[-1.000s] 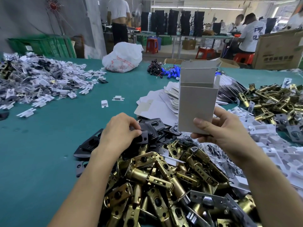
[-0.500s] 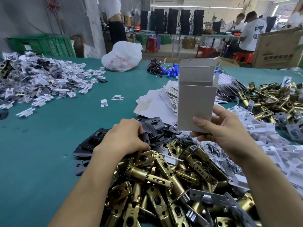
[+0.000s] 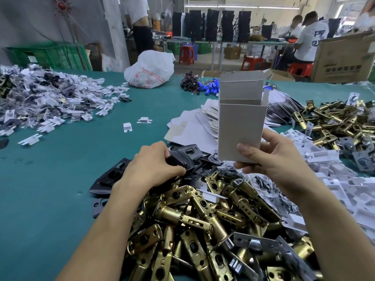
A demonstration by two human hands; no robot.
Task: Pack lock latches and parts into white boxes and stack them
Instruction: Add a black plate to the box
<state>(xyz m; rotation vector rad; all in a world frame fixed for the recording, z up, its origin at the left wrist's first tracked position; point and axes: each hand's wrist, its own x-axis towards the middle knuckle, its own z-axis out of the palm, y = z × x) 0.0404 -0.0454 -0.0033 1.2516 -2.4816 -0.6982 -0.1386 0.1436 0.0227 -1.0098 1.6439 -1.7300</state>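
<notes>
At the left edge of the surface (image 3: 50,199) lies a heap of bagged small parts (image 3: 40,102). Your left hand (image 3: 154,165) is curled round a fanned stack of black plates (image 3: 182,159), at the far side of the brass latches (image 3: 203,220) heaped along the near edge. The plates look thin, stiff and likely to slide apart, so pinch one by its edges. The latches look heavy and rigid; take one by its barrel. Your right hand (image 3: 269,161) grips the white box (image 3: 241,122) by its bottom, upright, top flaps open. It is light card and would crush easily. What it holds is hidden. White plastic inserts (image 3: 345,189) lie at the right edge.
</notes>
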